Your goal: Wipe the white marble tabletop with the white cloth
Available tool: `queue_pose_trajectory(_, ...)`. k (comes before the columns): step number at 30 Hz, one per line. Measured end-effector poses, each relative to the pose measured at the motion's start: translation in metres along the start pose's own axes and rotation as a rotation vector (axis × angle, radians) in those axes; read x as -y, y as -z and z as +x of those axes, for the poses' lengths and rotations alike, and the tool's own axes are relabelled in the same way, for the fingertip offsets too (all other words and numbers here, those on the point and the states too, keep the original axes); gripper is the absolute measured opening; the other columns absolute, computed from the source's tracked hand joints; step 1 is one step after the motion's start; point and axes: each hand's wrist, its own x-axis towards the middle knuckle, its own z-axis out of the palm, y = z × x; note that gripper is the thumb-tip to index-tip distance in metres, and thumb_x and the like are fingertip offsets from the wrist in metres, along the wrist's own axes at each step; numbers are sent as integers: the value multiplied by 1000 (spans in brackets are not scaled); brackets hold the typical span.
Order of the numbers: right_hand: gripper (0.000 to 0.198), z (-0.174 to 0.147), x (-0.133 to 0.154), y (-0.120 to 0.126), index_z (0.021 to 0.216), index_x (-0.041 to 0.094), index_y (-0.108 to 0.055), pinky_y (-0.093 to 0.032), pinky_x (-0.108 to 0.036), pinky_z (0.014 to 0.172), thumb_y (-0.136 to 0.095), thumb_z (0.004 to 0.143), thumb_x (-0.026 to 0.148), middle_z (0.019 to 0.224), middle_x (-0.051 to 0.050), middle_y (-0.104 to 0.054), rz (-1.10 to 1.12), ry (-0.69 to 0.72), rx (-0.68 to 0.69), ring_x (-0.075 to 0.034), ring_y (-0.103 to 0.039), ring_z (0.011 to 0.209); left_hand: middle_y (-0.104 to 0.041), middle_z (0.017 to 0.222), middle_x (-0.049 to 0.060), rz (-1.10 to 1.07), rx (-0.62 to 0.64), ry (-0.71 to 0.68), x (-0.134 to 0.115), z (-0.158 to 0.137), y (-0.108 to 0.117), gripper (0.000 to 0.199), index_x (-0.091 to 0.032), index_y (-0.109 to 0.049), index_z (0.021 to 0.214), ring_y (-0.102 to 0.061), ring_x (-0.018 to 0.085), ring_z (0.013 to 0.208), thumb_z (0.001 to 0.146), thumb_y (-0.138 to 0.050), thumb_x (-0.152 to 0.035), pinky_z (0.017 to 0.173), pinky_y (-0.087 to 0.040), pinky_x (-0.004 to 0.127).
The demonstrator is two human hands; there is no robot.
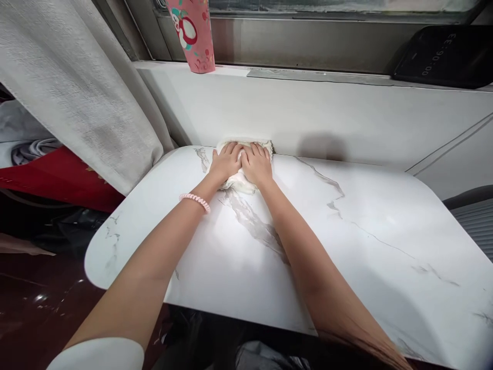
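Head view: a white marble-patterned table (370, 205) spreads beneath and around the grip; a crumpled off-white cloth (242, 182) lies directly under it, at the far edge. Left hand (226, 163) and right hand (257, 164) rest flat on the cloth, side by side, unclenched. Even palm pressure, with folds tucked under, should limit bunching.

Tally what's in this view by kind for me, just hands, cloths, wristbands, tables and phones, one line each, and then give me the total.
Hands: 2, the left hand and the right hand
Cloth: 1, under both hands
Pink wristband: 1
Table: 1
Phone: 1
Total: 6
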Motion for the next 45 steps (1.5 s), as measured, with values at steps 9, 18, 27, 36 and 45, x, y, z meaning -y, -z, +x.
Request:
queue_pose_trajectory(9, 45, -52, 18, 22, 136, 13, -52, -15, -46, 120, -30, 102, 29, 149, -13, -45, -49, -26, 39, -25, -32, 143, -29, 159, 9, -24, 8, -31, -16, -54, 6, 50, -23, -37, 145, -24, 23, 147, 99, -21, -33, 115, -19, 61)
queue_pose_trajectory(18, 45, -133, 38, 50, 138, 11, -49, -17, -47, 119, -33, 100, 29, 150, -15, -43, -114, 76, 100, -26, -32, 142, -29, 158, 14, 24, -1, -36, -38, -145, 11, 52, -17, -38, 145, -25, 27, 146, 98, -22, -31, 113, -21, 63)
queue_pose_trajectory(27, 52, -230, 56, 93, 142, 7, -45, -18, -49, 121, -34, 99, 35, 151, -18, -41, -124, 180, 157, -30, -31, 143, -31, 156, 19, 140, 10, -108, -69, -245, 14, 60, -6, -36, 148, -27, 35, 145, 95, -21, -29, 113, -21, 66)
queue_pose_trajectory(36, 57, -233, 14, 123, 142, 7, -42, -17, -53, 121, -36, 98, 43, 156, -19, -30, -61, 303, 307, -30, -20, 148, -33, 156, 14, 58, 28, -282, -76, -239, 14, 62, -11, -40, 147, -23, 37, 146, 95, -31, -44, 118, -22, 55)
queue_pose_trajectory(45, 32, -138, -14, 117, 113, 15, -55, -30, -60, 109, -31, 97, 31, 130, -16, -58, -10, -139, 235, -30, -45, 129, -31, 158, 12, -43, 28, -318, -103, -131, -6, 60, -11, -34, 149, -19, 30, 148, 95, -32, -38, 120, -17, 50)
